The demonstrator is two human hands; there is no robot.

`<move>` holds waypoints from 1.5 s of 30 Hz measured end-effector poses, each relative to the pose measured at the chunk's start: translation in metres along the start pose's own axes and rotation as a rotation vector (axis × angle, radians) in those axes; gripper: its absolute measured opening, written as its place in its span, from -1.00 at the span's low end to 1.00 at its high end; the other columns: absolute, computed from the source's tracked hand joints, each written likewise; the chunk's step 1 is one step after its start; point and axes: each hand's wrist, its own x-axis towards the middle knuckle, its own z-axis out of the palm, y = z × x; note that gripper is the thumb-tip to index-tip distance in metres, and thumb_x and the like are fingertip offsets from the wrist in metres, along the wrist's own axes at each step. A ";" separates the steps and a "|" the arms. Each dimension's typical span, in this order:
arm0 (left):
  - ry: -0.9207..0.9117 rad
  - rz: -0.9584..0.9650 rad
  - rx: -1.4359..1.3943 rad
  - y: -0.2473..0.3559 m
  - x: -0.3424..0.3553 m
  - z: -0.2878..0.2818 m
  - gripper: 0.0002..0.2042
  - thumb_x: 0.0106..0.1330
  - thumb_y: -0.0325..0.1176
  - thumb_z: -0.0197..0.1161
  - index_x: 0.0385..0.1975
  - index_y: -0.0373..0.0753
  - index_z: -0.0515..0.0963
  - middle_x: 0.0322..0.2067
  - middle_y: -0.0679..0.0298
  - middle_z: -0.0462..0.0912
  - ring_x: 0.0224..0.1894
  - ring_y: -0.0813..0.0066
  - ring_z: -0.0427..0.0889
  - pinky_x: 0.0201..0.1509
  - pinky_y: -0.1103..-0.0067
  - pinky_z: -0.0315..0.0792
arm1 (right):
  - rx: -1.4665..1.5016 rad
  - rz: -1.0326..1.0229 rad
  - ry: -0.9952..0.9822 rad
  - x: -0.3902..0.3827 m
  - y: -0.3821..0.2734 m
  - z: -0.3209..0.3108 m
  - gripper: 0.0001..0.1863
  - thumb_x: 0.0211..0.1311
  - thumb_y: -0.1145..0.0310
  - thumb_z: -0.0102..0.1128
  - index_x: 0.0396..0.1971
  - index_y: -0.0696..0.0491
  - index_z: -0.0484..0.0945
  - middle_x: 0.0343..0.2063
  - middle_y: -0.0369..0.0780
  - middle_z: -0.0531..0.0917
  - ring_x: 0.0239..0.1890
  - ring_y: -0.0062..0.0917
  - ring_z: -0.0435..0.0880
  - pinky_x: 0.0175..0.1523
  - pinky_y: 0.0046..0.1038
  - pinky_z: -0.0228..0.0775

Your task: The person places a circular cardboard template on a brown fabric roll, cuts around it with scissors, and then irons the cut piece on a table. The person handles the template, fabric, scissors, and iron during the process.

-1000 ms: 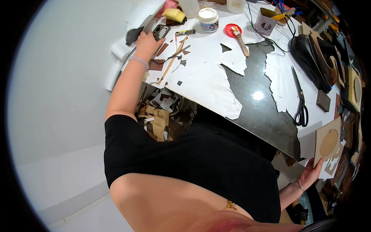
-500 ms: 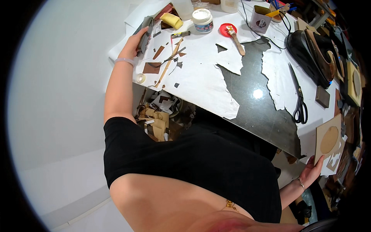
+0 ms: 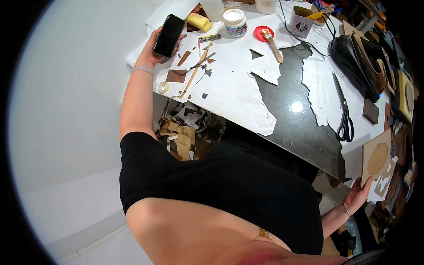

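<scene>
My left hand (image 3: pixel 151 49) is wrapped round a smartphone (image 3: pixel 169 35) with a dark screen, raised over the far left of the worktable. The phone's face is turned up, and fingertips show along its right edge. On the right, my right hand (image 3: pixel 358 196) grips the lower corner of a tan cardboard piece (image 3: pixel 369 149) bearing an oval shape. Part of those fingers is hidden by the board. A white cut-out sheet (image 3: pixel 374 195) lies against the cardboard. Under the left hand are brown and dark scraps (image 3: pixel 176 76) and a small tape roll (image 3: pixel 163 87).
Black scissors (image 3: pixel 344 126) and a dark block (image 3: pixel 370 111) lie on the right, beside a clothes iron (image 3: pixel 360 66). Farther back stand a white tub (image 3: pixel 234 22), a red lid (image 3: pixel 263 33) with a brush, and a tin (image 3: pixel 301 22). Torn white paper (image 3: pixel 225 84) partly covers the tabletop.
My left hand has turned the smartphone from edge-on to screen up, bringing it slightly nearer and to the right. The right hand and cardboard have hardly moved.
</scene>
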 end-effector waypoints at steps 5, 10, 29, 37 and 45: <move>-0.019 -0.002 -0.018 -0.003 0.002 0.000 -0.38 0.50 0.09 0.04 0.38 -0.23 0.40 0.14 -0.06 0.65 -0.11 0.32 0.75 -0.09 0.46 0.70 | -0.012 -0.010 0.001 -0.001 -0.002 -0.001 -0.50 0.42 0.17 0.35 0.22 0.10 0.51 0.10 -0.30 0.63 0.01 -0.61 0.62 0.02 -0.50 0.53; -0.025 -0.015 0.000 0.002 -0.002 0.003 -0.39 0.50 0.08 0.04 0.38 -0.22 0.40 0.15 -0.07 0.64 -0.09 0.31 0.74 -0.10 0.45 0.70 | -0.001 -0.011 -0.003 0.001 0.001 -0.003 -0.51 0.41 0.17 0.36 0.21 0.10 0.52 0.09 -0.29 0.64 0.01 -0.60 0.63 0.02 -0.50 0.52; 0.103 0.028 0.130 0.001 -0.002 -0.017 -0.38 0.49 0.10 0.06 0.36 -0.24 0.41 0.08 0.07 0.70 -0.06 0.33 0.73 -0.07 0.50 0.65 | 0.020 0.029 -0.014 0.006 0.016 -0.011 -0.57 0.43 0.20 0.33 0.17 0.10 0.56 0.08 -0.28 0.65 -0.02 -0.61 0.63 0.00 -0.51 0.55; 0.405 0.279 1.537 -0.017 0.031 0.016 -0.36 0.18 0.14 0.47 -0.06 -0.43 0.70 -0.27 0.15 0.78 -0.27 0.46 0.68 -0.09 0.46 0.55 | 0.075 0.025 0.018 0.012 0.018 -0.010 -0.62 0.47 0.21 0.23 0.14 0.09 0.59 0.05 -0.30 0.67 0.05 -0.56 0.59 0.17 -0.35 0.42; 0.506 0.368 2.143 -0.048 0.037 -0.003 -0.46 0.30 -0.10 0.39 0.06 -0.48 0.57 0.04 -0.25 0.63 0.11 -0.22 0.59 0.22 0.18 0.48 | -0.069 0.067 -0.026 -0.024 0.004 -0.017 -0.67 0.52 0.24 0.15 0.13 0.10 0.57 -0.04 -0.28 0.72 -0.03 -0.59 0.68 0.04 -0.42 0.57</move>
